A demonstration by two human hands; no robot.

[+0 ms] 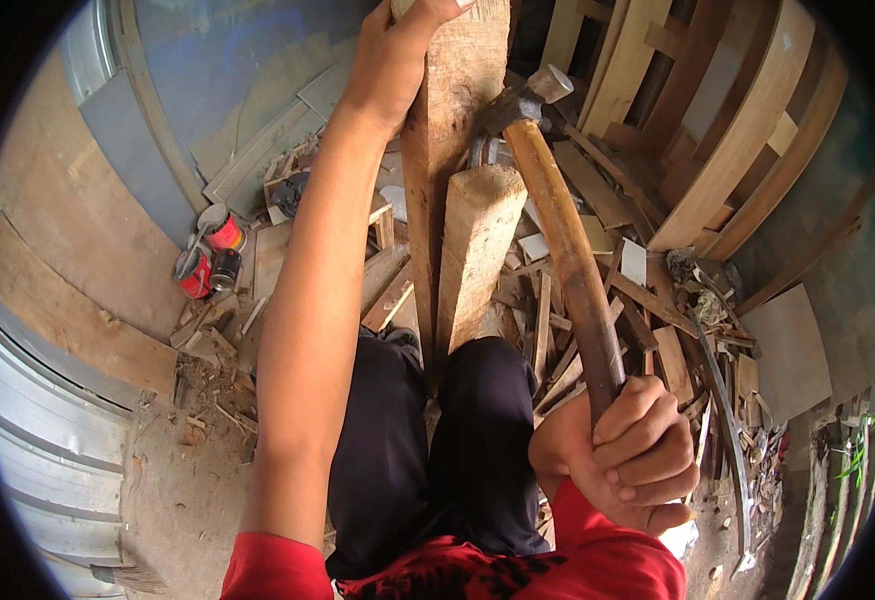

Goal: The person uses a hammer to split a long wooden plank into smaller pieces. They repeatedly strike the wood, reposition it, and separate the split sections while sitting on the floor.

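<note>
Far left on the floor, two red cans (210,250) sit by grey sheet panels. Left hand (398,55) up top, fingers wrapped over the upper end of the tall plank (448,150). Just right, a shorter wood block (476,260) stands upright w/ hammer (558,220) head at its top. Right hand (633,455), fingers clamped tight on the handle's lower end. Wood scraps (658,320) litter the right.

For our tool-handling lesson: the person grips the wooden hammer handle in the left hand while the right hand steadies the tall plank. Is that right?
No, the hands are swapped. The head view shows the right hand gripping the hammer handle while the left hand steadies the tall plank.
</note>
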